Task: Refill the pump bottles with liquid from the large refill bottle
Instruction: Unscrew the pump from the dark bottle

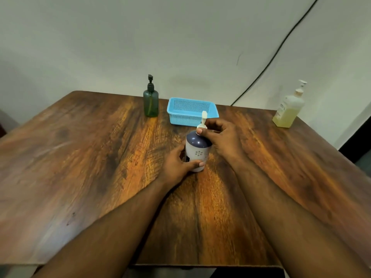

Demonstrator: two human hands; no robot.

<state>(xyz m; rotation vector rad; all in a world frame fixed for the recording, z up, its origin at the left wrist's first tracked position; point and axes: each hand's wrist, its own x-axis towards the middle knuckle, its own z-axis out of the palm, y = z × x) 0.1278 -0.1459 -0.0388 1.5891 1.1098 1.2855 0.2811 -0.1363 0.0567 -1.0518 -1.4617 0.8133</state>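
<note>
A white pump bottle with a dark blue shoulder point(197, 151) stands upright at the middle of the wooden table point(80, 157). My left hand point(178, 165) grips its lower body. My right hand point(220, 137) is closed around the white pump collar at its top, with the nozzle sticking up above my fingers. A green translucent pump bottle with a black pump point(151, 103) stands at the back, left of centre. A large clear bottle holding yellowish liquid, with a white pump point(289, 109), stands at the back right corner.
A light blue perforated plastic basket point(192, 114) sits just behind the held bottle, next to the green one. A black cable point(277, 55) runs down the wall behind the table. The table's front edge is close to me.
</note>
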